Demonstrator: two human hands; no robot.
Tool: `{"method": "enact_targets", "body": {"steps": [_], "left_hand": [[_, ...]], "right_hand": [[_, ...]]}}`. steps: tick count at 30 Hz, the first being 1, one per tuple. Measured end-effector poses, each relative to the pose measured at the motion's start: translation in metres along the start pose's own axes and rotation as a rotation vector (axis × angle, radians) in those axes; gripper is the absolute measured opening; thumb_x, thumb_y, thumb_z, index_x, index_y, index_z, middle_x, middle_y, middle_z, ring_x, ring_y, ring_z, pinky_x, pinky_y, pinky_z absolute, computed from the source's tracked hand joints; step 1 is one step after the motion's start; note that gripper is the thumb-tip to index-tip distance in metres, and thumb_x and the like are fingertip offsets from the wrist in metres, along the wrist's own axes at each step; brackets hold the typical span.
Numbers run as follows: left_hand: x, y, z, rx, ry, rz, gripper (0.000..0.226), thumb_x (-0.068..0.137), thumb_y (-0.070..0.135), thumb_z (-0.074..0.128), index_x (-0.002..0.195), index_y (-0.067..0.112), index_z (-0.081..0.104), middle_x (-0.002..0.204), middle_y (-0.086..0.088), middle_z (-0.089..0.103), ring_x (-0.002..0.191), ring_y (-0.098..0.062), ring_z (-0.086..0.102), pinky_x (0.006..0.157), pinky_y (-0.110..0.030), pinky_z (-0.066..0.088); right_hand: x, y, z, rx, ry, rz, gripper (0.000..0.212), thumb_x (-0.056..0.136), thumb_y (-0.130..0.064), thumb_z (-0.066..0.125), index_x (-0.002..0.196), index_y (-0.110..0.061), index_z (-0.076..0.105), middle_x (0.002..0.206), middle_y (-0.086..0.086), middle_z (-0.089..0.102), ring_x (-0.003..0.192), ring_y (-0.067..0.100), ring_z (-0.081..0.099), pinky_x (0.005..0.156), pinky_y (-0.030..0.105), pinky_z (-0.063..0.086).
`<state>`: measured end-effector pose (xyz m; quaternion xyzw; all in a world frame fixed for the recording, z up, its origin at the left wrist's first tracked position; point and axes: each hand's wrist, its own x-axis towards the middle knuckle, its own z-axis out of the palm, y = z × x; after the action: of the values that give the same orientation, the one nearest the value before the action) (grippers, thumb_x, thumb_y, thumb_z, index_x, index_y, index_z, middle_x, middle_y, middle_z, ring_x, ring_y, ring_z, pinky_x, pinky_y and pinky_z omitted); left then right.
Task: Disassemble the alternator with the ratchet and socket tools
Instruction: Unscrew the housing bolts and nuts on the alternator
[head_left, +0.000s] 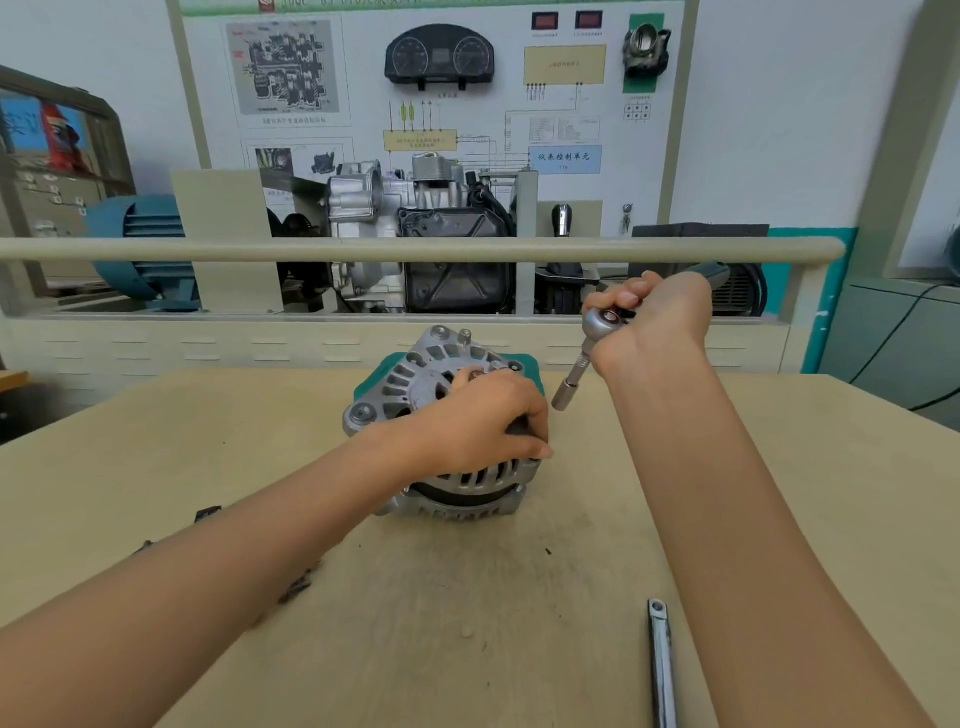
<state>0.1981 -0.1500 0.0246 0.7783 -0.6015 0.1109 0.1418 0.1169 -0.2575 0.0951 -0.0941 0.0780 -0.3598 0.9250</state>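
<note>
With the left hand (480, 421) gripping the alternator (441, 415) mid-table and the right hand (652, 317) clutching the ratchet (597, 325), its socket (563, 396) is hovering beside the alternator, risking a crooked, slipping seat.

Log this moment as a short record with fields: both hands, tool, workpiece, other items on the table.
left hand: left hand rests on top of the alternator, fingers curled over its right edge
right hand: right hand grips the ratchet at its head, held up in the air
tool: socket on an extension points down and left, apart from the alternator
workpiece: alternator sits on the table, over a green piece
other items: metal bar tool lies near the front edge; small dark bits at left
</note>
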Motion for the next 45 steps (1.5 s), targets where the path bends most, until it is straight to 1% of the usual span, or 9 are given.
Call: {"method": "enact_targets", "body": {"steps": [6, 11, 15, 18, 20, 26, 31, 38, 45], "left_hand": [[-0.005, 0.004, 0.01, 0.174, 0.04, -0.03, 0.018, 0.09, 0.036, 0.055, 0.081, 0.021, 0.052, 0.09, 0.011, 0.039, 0.1, -0.007, 0.033, 0.105, -0.049, 0.019], [-0.006, 0.006, 0.016, 0.159, 0.103, -0.074, 0.023, 0.088, 0.04, 0.056, 0.076, 0.023, 0.048, 0.088, 0.012, 0.04, 0.1, -0.006, 0.034, 0.111, -0.057, 0.011], [-0.008, 0.004, 0.013, 0.07, 0.134, -0.073, 0.018, 0.085, 0.04, 0.061, 0.081, 0.025, 0.051, 0.087, 0.015, 0.041, 0.09, -0.002, 0.034, 0.107, -0.056, 0.021], [-0.009, 0.001, 0.002, -0.002, -0.004, -0.01, 0.014, 0.086, 0.035, 0.062, 0.097, 0.027, 0.066, 0.102, 0.011, 0.056, 0.102, -0.006, 0.043, 0.103, -0.057, 0.026], [-0.008, 0.0, -0.003, -0.023, -0.038, 0.001, 0.014, 0.087, 0.027, 0.063, 0.098, 0.026, 0.071, 0.107, 0.006, 0.061, 0.108, -0.011, 0.047, 0.101, -0.056, 0.029], [-0.003, 0.003, -0.001, -0.125, 0.038, -0.038, 0.012, 0.08, 0.018, 0.071, 0.092, 0.018, 0.075, 0.099, 0.0, 0.068, 0.096, -0.01, 0.056, 0.089, -0.038, 0.044], [0.002, 0.01, -0.002, -0.15, 0.033, -0.071, 0.013, 0.077, 0.016, 0.073, 0.09, 0.012, 0.075, 0.089, 0.001, 0.069, 0.087, -0.012, 0.061, 0.081, -0.026, 0.045], [0.005, 0.012, -0.002, -0.099, 0.037, -0.085, 0.016, 0.077, 0.021, 0.074, 0.089, 0.01, 0.075, 0.09, -0.002, 0.072, 0.084, -0.014, 0.062, 0.082, -0.034, 0.046], [0.001, 0.011, 0.005, -0.063, 0.123, -0.069, 0.018, 0.076, 0.027, 0.074, 0.086, 0.012, 0.076, 0.086, -0.001, 0.072, 0.082, -0.014, 0.062, 0.078, -0.03, 0.048]], "right_hand": [[-0.002, -0.001, 0.0, 0.001, 0.009, -0.007, 0.031, 0.095, -0.014, 0.026, 0.065, -0.013, 0.033, 0.034, -0.003, 0.028, 0.023, 0.011, 0.02, 0.034, 0.01, 0.025], [-0.001, -0.003, -0.002, 0.04, -0.001, 0.023, 0.033, 0.095, -0.015, 0.027, 0.063, -0.013, 0.034, 0.039, -0.004, 0.027, 0.025, 0.011, 0.019, 0.033, 0.011, 0.023], [-0.001, -0.002, -0.003, 0.037, 0.014, 0.033, 0.032, 0.095, -0.014, 0.028, 0.064, -0.014, 0.035, 0.047, -0.003, 0.028, 0.024, 0.011, 0.02, 0.032, 0.01, 0.024], [0.0, -0.001, -0.004, 0.02, 0.023, 0.031, 0.029, 0.094, -0.014, 0.028, 0.066, -0.014, 0.037, 0.047, -0.003, 0.029, 0.025, 0.01, 0.021, 0.033, 0.01, 0.025], [0.0, 0.0, -0.005, 0.031, 0.017, 0.039, 0.03, 0.093, -0.013, 0.028, 0.064, -0.013, 0.036, 0.043, -0.003, 0.028, 0.026, 0.01, 0.021, 0.033, 0.01, 0.024], [0.003, 0.0, -0.006, 0.042, 0.031, 0.031, 0.029, 0.092, -0.011, 0.028, 0.063, -0.013, 0.034, 0.038, -0.003, 0.027, 0.025, 0.011, 0.02, 0.033, 0.01, 0.024], [0.006, 0.002, -0.007, 0.0, 0.046, 0.039, 0.026, 0.09, -0.011, 0.029, 0.065, -0.014, 0.036, 0.038, -0.003, 0.027, 0.025, 0.011, 0.021, 0.035, 0.011, 0.025], [0.005, 0.004, -0.008, 0.017, 0.041, 0.06, 0.028, 0.089, -0.008, 0.028, 0.063, -0.013, 0.037, 0.032, -0.002, 0.027, 0.024, 0.01, 0.02, 0.033, 0.011, 0.025], [0.003, -0.002, -0.01, -0.023, 0.051, 0.074, 0.027, 0.088, -0.007, 0.024, 0.065, -0.013, 0.036, 0.056, -0.003, 0.026, 0.041, 0.01, 0.021, 0.034, 0.016, 0.023]]}}
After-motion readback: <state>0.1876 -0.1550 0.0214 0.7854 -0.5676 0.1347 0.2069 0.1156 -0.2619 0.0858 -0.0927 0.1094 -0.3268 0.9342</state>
